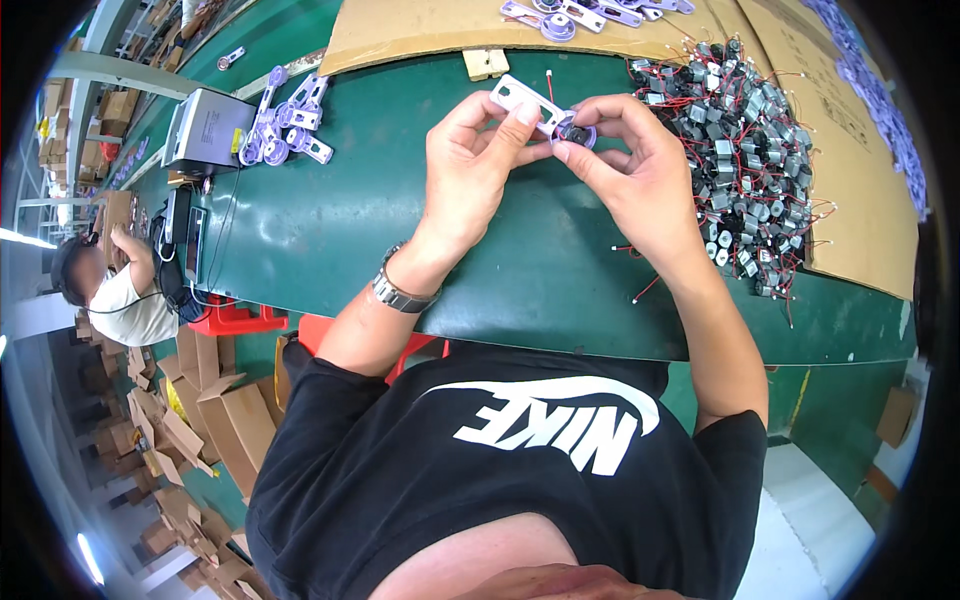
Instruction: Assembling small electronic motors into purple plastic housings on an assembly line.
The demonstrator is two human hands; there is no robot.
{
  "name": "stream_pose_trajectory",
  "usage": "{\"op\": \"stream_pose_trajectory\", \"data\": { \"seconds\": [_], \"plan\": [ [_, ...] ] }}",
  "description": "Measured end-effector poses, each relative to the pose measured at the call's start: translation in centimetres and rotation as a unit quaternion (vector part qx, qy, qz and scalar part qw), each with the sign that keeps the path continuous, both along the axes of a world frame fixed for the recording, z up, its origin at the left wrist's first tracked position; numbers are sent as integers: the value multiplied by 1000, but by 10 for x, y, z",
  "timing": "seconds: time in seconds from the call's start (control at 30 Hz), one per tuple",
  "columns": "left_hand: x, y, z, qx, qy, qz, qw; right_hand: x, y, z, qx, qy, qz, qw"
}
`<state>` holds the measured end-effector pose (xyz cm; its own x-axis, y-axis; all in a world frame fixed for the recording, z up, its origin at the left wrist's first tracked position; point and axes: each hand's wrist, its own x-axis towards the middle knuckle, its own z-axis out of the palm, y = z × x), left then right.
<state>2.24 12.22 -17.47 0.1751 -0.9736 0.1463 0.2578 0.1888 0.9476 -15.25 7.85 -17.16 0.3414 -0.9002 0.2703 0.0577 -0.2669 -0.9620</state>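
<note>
Above the green table, both hands hold one lilac-and-white plastic housing [524, 98], a handle-shaped part with a round ring at one end. My left hand [465, 175] is closed on its flat handle end, thumb on top. At the ring end, my right hand [640, 175] pinches a small dark motor [574, 133] seated in or against the ring; fingers partly hide how deep it sits. A thin red wire with a white plug stands up just behind the housing. Nearest my right hand lies a big heap of small motors [740, 165] with red wires.
Several lilac housings [290, 118] lie at the left beside a grey metal box [208, 132]. More rest on cardboard [400, 35] along the far side. A small pale block [486, 64] sits at its edge. Far left, another person [130, 290] sits near red stools and open cartons.
</note>
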Motion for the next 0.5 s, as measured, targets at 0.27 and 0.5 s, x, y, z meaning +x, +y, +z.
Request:
{"op": "stream_pose_trajectory", "data": {
  "seconds": [0.27,0.5],
  "plan": [
    [-2,0,0,-26,4,0,1000,4,9,4,-69,27,-44,996],
    [-13,3,-1,-24,15,13,1000,6,19,7,-109,100,-109,983]
  ]
}}
